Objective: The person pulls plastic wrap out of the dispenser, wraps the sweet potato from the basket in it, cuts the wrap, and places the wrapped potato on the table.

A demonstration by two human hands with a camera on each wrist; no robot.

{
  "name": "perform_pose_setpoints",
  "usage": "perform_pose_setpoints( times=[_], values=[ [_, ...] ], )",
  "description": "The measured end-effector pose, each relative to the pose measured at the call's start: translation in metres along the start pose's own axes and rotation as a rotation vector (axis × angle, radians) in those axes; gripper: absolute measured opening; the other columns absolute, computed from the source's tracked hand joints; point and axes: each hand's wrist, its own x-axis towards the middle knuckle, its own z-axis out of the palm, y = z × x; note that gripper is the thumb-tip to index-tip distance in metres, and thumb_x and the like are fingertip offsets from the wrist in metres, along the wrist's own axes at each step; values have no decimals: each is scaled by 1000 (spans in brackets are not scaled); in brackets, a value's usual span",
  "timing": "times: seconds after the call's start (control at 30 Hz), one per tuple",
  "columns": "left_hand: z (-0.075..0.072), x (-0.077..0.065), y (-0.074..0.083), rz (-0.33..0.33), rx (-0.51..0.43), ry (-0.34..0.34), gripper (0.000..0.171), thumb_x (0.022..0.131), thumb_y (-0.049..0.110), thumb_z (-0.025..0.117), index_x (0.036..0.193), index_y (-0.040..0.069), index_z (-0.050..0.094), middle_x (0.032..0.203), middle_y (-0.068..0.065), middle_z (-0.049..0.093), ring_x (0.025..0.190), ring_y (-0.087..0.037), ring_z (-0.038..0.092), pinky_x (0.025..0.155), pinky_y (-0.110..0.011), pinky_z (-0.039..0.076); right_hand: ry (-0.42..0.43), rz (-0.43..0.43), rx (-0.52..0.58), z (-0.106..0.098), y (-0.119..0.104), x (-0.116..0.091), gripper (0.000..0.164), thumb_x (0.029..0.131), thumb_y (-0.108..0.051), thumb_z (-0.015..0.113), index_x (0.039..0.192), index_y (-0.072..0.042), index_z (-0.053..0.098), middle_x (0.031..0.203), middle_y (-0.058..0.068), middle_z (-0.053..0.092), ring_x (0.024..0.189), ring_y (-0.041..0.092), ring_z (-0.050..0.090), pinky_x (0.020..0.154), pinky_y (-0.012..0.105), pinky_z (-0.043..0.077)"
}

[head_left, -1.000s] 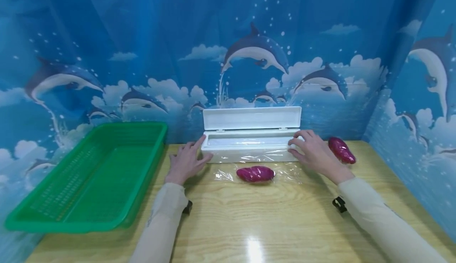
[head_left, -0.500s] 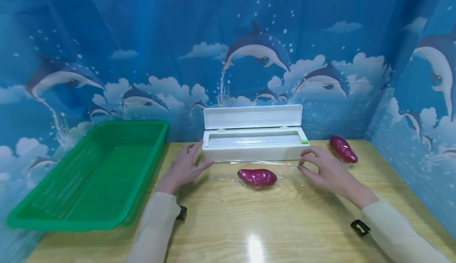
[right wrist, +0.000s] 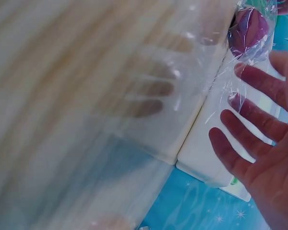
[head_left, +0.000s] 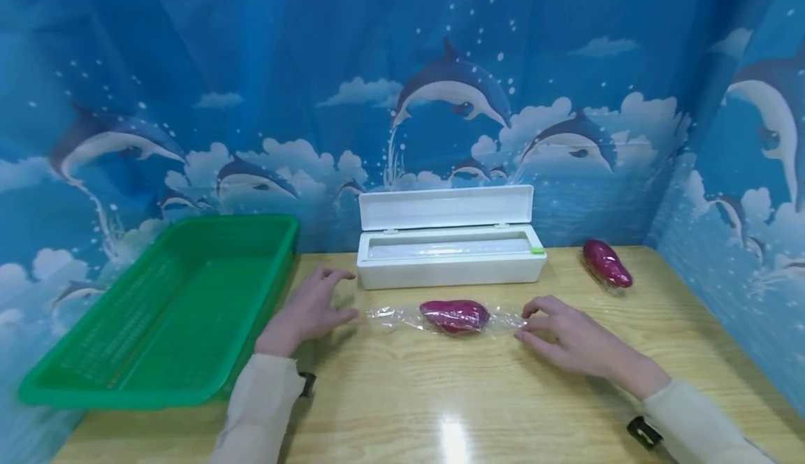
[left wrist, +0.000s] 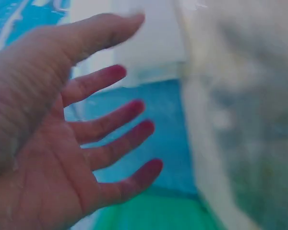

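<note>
A purple sweet potato lies on the table in front of the white cling film box, with clear cling film over it and spreading out at both sides. My left hand is left of the film's left end; the left wrist view shows its fingers spread with nothing among them. At the film's other end is my right hand, fingertips right at the edge. Its fingers look extended and apart in the right wrist view, close by the film-covered sweet potato.
The box's hinged lid stands up at the back, and a green slider sits at its right end. A second wrapped sweet potato lies at the back right. A large green basket stands on the left, before a dolphin-printed curtain.
Both hands have come away from the box and toward me. The film that reached over the box's front now lies over the sweet potato, and the green slider has come into sight.
</note>
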Motion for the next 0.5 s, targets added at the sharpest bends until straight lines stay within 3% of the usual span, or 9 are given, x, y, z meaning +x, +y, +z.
perform_pose_setpoints(
  times=[0.13,0.23,0.37,0.5],
  values=[
    [-5,-1,34,148,-70,66,39,93,29,75,129,15,67,128,-8,68,115,-27,65,96,-46,57,19,40,26,0,0,6,4,91,-21,75,93,-18,77,100,-2,71,89,13,68,78,33,62],
    [6,2,70,287,-108,34,40,93,32,76,129,18,67,128,-3,68,115,-24,66,96,-41,58,42,96,61,0,1,11,8,89,-20,78,92,-17,72,95,-4,69,84,11,68,75,30,61],
    [36,11,104,421,-4,-64,54,87,38,81,135,24,63,134,0,64,119,-18,64,101,-37,55,64,202,115,1,3,16,25,86,-23,82,98,-11,64,97,2,67,85,17,68,71,31,61],
    [61,18,116,464,129,-63,57,84,39,83,136,28,63,132,-1,64,116,-17,64,100,-35,55,5,296,151,0,5,19,50,88,-32,80,122,-1,60,115,18,67,100,32,68,83,46,61]
  ],
)
